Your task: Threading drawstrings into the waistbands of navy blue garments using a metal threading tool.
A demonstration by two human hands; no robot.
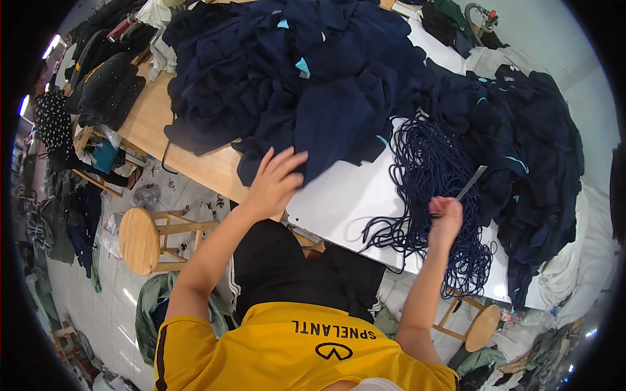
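Note:
My left hand is raised with its fingers spread at the near edge of a large pile of navy cloth. Nothing shows in its grasp. In my right hand the fingers are closed around a slim, flat metal tool, which points up and away to the right. Its exact kind I cannot make out. Under that hand lies a tangled heap of navy cords, with loops trailing over the near edge of the white tabletop.
More navy garments with light blue bits are heaped at the right. The wooden table extends to the left. Wooden stools stand on the floor at both sides. A person in a patterned top is at the far left.

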